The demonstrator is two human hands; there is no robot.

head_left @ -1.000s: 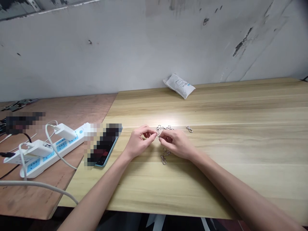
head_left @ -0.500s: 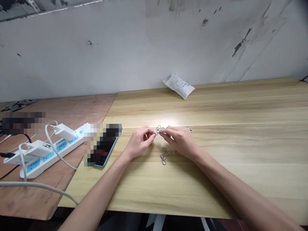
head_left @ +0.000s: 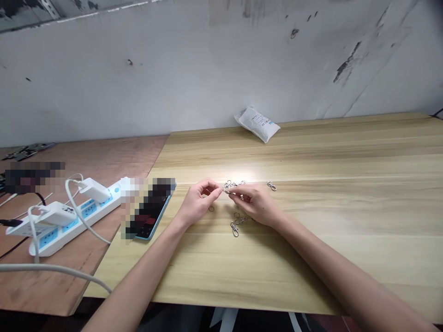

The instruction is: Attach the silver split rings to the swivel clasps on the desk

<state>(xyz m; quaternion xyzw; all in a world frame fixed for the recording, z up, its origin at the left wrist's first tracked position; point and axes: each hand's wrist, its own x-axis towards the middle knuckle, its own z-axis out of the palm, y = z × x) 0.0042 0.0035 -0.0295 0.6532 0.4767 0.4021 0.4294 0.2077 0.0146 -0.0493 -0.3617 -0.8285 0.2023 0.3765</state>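
My left hand (head_left: 203,199) pinches a small metal key ring (head_left: 223,189) between thumb and fingertips. Close against it, my right hand (head_left: 255,201) has its fingers closed on a small metal snap hook (head_left: 227,192), mostly covered by the fingertips. The two hands meet over the wooden table. Behind the fingers lies a little pile of metal clasps and rings (head_left: 229,183). A loose ring (head_left: 211,209) rests below my left hand. Nearer to me, beside my right hand, are a silver snap hook (head_left: 235,229) and more metal pieces (head_left: 240,220).
One snap hook (head_left: 272,186) lies apart on the right. A phone (head_left: 152,216) with a blue edge is at the left, near a white power strip (head_left: 83,216) with plugged-in chargers and cables. A white plastic packet (head_left: 258,123) sits by the wall.
Both hands have shifted slightly, with my right hand a little further left and its fingers more bent. The loose ring below my left hand has come into view.
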